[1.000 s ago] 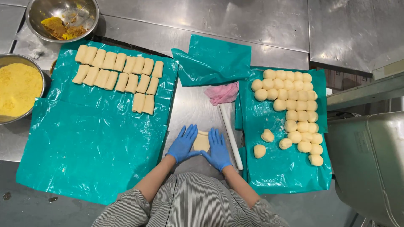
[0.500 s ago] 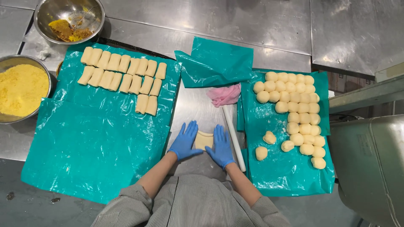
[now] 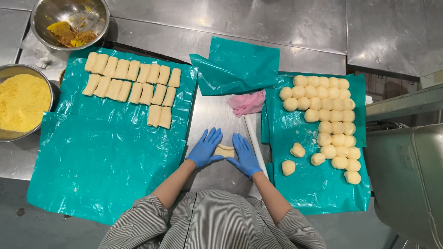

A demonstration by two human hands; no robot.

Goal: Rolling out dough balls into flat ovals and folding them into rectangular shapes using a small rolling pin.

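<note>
Both my hands wear blue gloves and rest on the steel counter around a small pale piece of dough [image 3: 224, 151]. My left hand [image 3: 205, 148] presses its left side, fingers spread flat. My right hand [image 3: 244, 156] presses its right side. The dough is partly rolled between them and mostly covered by my thumbs. A white rolling pin [image 3: 255, 143] lies just right of my right hand.
Shaped dough rolls [image 3: 131, 86] lie in rows on a teal plastic sheet [image 3: 101, 161] at left. Round dough balls [image 3: 330, 120] cover another teal sheet [image 3: 318, 193] at right. A pink cloth [image 3: 249, 102], a bowl of yellow crumbs [image 3: 20, 101] and a bowl of filling [image 3: 69, 23] stand around.
My hands stay on the dough piece, closing in slightly as it rolls; the view has shifted a little, nothing else moved.
</note>
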